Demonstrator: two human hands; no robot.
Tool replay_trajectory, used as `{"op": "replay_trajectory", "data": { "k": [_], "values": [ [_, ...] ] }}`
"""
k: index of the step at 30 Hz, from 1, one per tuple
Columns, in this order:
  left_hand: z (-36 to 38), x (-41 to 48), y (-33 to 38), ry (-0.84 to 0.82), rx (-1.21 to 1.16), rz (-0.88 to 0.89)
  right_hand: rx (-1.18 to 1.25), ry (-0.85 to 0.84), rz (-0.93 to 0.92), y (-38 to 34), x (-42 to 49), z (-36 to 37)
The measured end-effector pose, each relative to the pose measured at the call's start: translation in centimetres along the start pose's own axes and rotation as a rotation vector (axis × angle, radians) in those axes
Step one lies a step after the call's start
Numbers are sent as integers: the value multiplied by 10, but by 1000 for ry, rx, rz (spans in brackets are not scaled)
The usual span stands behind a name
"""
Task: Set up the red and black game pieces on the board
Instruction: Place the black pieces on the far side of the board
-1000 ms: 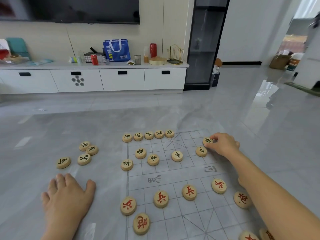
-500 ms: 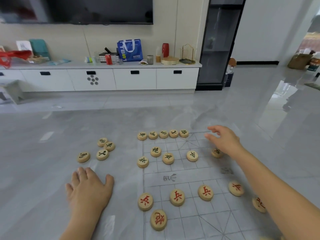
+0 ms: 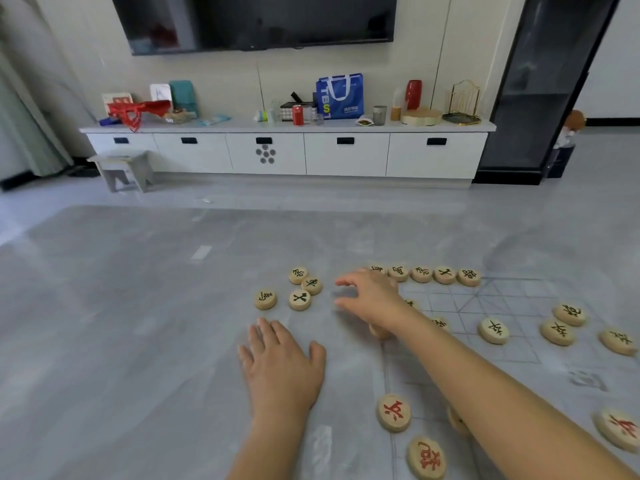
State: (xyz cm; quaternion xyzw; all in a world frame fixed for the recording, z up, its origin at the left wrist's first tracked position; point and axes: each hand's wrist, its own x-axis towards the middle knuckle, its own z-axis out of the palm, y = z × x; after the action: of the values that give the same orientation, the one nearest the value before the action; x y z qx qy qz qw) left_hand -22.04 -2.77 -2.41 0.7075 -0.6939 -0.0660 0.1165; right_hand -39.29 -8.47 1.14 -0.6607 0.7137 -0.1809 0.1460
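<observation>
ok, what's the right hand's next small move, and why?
Probably pinch the nearest loose black piece: the right hand hovers open and empty beside four lying off the board, whose far row is only half filled.

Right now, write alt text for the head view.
A person's right hand hovers open at the left edge of the board, beside four loose black pieces on the floor. The left hand lies flat on the floor; more black pieces stand on the board's far half, red pieces on the near half.
</observation>
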Motion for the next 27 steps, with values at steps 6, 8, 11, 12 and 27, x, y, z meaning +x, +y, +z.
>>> {"op": "replay_trajectory", "data": {
  "k": [6,8,11,12,27],
  "values": [
    [-3,-2,1,-24,-3,-16,-138,-27,2,-34,32,29],
    [-3,-2,1,-33,-4,-15,-174,-12,-13,-36,36,31],
    [-5,-3,1,-37,-5,-20,-169,-6,-23,-36,37,30],
    [-5,-3,2,-38,-7,-22,-165,-4,-25,-36,36,29],
    [1,1,-1,-8,-5,-13,-8,64,3,17,-1,-13]
  ]
}}
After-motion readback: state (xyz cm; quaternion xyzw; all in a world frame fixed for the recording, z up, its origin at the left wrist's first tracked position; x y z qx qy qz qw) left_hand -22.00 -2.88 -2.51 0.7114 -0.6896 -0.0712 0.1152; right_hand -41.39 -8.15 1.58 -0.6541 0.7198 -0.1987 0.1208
